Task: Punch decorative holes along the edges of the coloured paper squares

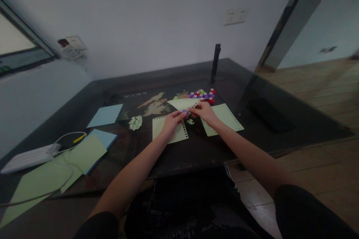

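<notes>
On the dark desk (pixel 196 149) I see two pale green sheets already punched along their edges, one (pixel 168 130) under my left wrist and one (pixel 224 118) to the right, while unpunched green and blue paper (pixel 84 153) waits near the left edge. Both my hands meet mid-desk: the left hand (pixel 171 121) grips a small purple punch (pixel 185 112) and the right hand (pixel 204 112) pinches the folded green sheet (pixel 183 104) feeding into it. I judge this sheet partly punched, with more to go.
</notes>
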`<state>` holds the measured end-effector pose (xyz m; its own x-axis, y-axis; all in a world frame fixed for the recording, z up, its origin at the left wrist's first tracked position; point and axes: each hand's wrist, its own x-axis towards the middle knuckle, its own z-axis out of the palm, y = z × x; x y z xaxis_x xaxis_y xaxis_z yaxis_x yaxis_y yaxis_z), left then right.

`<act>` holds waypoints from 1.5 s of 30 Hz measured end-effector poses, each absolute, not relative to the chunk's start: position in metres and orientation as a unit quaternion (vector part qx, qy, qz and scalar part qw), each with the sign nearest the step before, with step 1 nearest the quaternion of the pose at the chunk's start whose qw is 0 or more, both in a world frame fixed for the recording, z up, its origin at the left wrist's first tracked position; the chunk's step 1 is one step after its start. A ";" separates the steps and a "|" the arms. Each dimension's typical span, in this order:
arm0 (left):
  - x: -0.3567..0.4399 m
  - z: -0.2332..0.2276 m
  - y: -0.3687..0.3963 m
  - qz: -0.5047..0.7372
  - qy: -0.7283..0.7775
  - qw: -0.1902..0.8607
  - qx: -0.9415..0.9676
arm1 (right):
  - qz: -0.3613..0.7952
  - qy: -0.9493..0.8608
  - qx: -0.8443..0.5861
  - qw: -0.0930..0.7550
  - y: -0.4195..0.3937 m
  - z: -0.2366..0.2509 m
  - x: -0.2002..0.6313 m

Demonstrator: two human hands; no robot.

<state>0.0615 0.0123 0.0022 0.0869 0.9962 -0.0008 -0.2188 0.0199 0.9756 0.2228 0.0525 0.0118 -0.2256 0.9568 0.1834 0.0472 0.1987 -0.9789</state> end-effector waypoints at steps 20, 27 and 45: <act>0.066 0.004 0.012 0.561 0.409 0.543 0.472 | 0.487 -0.607 -0.415 0.471 0.050 0.017 0.223; 0.069 0.001 0.013 0.573 0.392 0.547 0.467 | 0.485 -0.604 -0.423 0.470 0.052 0.017 0.224; 0.069 0.000 0.013 0.551 0.404 0.566 0.462 | 0.476 -0.604 -0.434 0.469 0.051 0.016 0.225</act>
